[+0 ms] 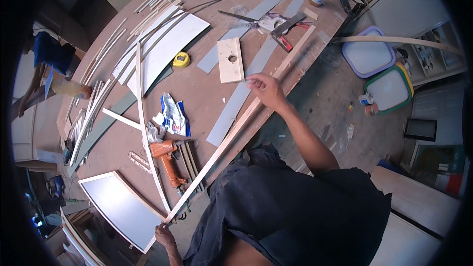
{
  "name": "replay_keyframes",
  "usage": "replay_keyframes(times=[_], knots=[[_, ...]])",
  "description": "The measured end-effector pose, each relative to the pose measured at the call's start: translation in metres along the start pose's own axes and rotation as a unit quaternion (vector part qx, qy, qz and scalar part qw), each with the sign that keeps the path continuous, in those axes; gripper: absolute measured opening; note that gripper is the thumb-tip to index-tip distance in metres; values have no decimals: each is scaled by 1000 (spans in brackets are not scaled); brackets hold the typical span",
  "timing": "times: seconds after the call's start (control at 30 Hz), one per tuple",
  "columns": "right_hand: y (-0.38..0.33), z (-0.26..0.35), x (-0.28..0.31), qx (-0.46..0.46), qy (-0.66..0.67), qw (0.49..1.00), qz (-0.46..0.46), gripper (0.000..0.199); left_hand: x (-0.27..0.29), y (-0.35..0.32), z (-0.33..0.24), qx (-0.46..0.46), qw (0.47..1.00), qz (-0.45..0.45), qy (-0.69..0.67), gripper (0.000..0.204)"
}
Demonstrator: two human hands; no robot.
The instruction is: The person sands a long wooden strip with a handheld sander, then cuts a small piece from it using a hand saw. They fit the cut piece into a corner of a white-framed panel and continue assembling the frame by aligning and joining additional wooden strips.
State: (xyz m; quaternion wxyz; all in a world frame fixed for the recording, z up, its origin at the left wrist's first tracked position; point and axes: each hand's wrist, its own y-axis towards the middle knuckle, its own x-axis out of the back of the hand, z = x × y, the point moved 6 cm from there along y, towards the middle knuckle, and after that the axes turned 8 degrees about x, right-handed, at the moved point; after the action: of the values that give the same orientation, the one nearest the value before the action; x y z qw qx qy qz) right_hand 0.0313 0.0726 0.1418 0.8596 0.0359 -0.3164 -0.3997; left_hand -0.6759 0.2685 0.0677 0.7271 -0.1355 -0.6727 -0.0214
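Note:
A long pale wooden strip (pixel 215 156) runs along the near edge of the workbench. My left hand (pixel 165 236) is closed round its lower end, beside the corner of a wood-framed white panel (pixel 116 204). My right hand (pixel 266 90) is over the same strip farther up, its fingers curled in a pinch; what they hold, if anything, is too small to make out. Just beyond those fingertips lies a small wooden board with a round hole (pixel 227 69). A flat grey strip (pixel 227 118) passes beneath the fingers. An orange nail gun (pixel 171 166) lies left of the wooden strip.
On the brown workbench (pixel 202 101) are a yellow tape measure (pixel 182 59), a crumpled plastic bag (pixel 174 116), a handsaw (pixel 289 23) and several thin wood strips (pixel 101 106). Framed trays (pixel 369 51) stand at the right. Another person (pixel 49 51) is at the far left.

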Motion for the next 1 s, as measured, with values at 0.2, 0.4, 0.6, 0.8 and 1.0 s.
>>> replay_keyframes(times=[0.2, 0.4, 0.6, 0.8, 1.0], knots=[[35, -69, 33, -56, -81, 995, 3, 29, -6, 3, 0, 24, 999, -21, 39, 18], [73, -121, 39, -91, -128, 987, 17, 36, -28, 0, 14, 81, 991, -26, 102, 12], [131, -186, 74, -82, -165, 981, -67, 37, -28, -7, 10, 23, 968, -112, 222, 29], [251, -290, 196, -162, -321, 932, -47, 30, -20, -13, -6, 120, 985, -14, 125, 28], [306, -409, 252, -132, -451, 868, 161, 30, -10, 6, -4, 150, 984, 64, 76, 30]])
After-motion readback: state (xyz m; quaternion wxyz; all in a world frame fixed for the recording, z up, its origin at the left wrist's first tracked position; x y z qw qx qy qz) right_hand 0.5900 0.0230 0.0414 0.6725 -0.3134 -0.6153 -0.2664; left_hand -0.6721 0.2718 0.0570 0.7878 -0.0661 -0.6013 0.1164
